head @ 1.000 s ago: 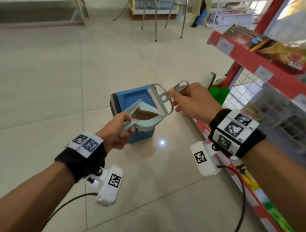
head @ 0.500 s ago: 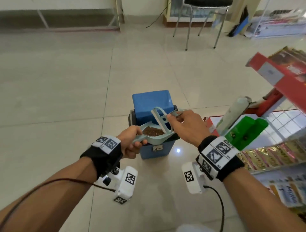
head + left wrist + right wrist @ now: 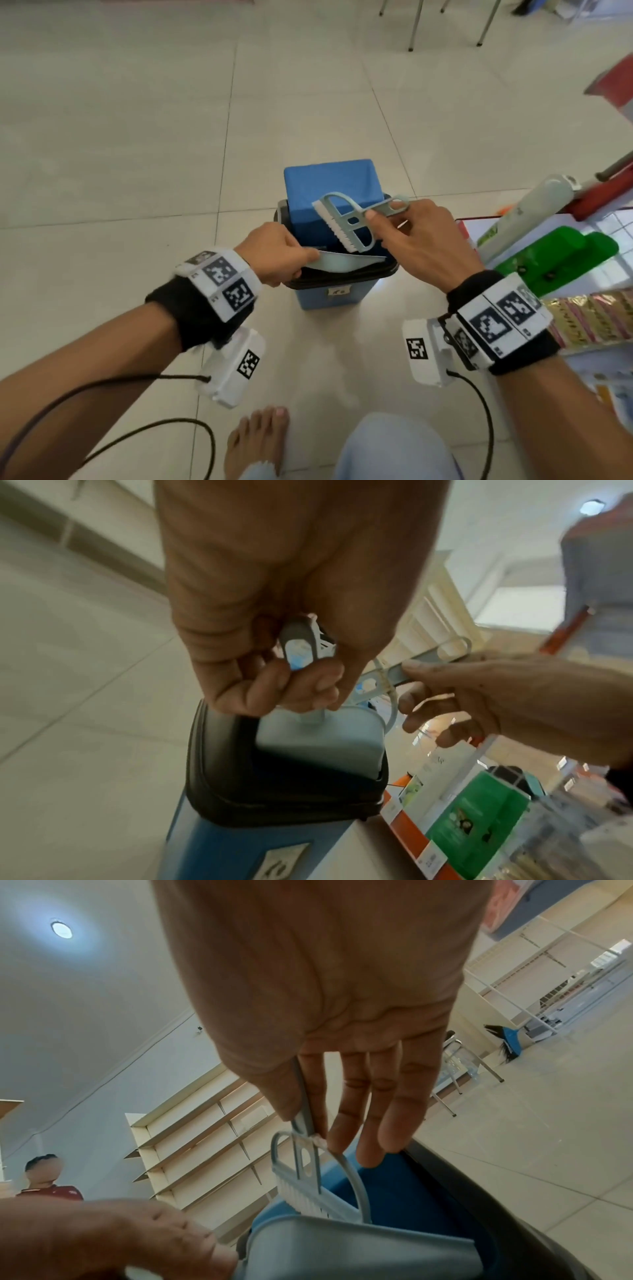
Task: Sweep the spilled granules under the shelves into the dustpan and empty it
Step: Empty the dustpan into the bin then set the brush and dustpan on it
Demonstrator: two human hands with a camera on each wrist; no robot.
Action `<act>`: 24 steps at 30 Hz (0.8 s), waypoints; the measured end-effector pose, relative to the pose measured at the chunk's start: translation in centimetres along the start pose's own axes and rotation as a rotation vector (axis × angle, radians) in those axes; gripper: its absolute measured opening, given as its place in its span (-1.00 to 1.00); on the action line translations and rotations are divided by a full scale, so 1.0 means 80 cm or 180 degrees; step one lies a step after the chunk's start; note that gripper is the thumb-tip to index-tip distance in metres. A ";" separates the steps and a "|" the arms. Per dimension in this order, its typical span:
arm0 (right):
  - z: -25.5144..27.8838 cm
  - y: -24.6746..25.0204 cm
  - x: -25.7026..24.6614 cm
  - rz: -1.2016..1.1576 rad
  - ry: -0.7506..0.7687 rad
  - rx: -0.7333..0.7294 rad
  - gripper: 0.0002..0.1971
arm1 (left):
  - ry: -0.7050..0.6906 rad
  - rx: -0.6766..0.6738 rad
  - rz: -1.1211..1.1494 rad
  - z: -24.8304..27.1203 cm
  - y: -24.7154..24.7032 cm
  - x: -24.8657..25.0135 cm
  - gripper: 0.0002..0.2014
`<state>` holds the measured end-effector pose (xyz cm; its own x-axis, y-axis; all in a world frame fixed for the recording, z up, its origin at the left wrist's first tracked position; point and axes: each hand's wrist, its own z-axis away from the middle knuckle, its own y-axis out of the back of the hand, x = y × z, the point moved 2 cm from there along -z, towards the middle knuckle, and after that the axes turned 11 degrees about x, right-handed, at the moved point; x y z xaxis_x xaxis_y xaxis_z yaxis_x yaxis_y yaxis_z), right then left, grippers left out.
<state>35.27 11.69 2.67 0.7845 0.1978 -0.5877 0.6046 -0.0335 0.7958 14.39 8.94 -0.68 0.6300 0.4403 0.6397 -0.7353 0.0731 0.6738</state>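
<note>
A blue bin [image 3: 330, 297] with a black liner and raised blue lid [image 3: 330, 186] stands on the tiled floor. My left hand [image 3: 275, 253] grips the handle of a pale blue dustpan [image 3: 342, 263], tipped on its side over the bin's mouth; its underside [image 3: 318, 739] faces the left wrist camera. No granules show in the pan. My right hand [image 3: 411, 236] pinches the grey handle of a small hand brush [image 3: 349, 219] between thumb and forefinger, its white bristles [image 3: 308, 1198] just above the pan's edge [image 3: 359, 1242].
Red shelving with packets [image 3: 589, 318], a green box [image 3: 561, 257] and a pale bottle [image 3: 534, 209] stands close on the right. Chair legs [image 3: 416, 24] are far ahead. My bare foot [image 3: 257, 442] and knee are below. A person [image 3: 48, 1180] stands by empty wall shelves.
The dustpan, level and loaded with brown granules before, is now tipped over the bin and shows none. Both hands have moved closer over the bin, and my head looks further down.
</note>
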 end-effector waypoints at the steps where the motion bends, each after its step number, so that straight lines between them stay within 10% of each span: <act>1: 0.001 0.002 -0.003 0.0039 0.0048 0.0058 -0.49 | -0.0201 0.0271 -0.0193 -0.001 0.004 0.004 -0.63; 5: 0.005 0.012 -0.011 0.0088 0.0132 0.0276 -0.56 | -0.0411 0.0966 -0.0405 0.000 0.017 0.022 -0.62; 24: 0.024 0.030 -0.007 0.0328 0.0380 0.0231 -0.62 | -0.1052 0.1578 -0.0298 0.033 0.011 0.056 -0.53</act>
<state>36.58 9.61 4.63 0.8235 0.3044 -0.4786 0.5336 -0.1294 0.8358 17.21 8.63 3.77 0.7891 0.1449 0.5969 -0.5189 -0.3628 0.7740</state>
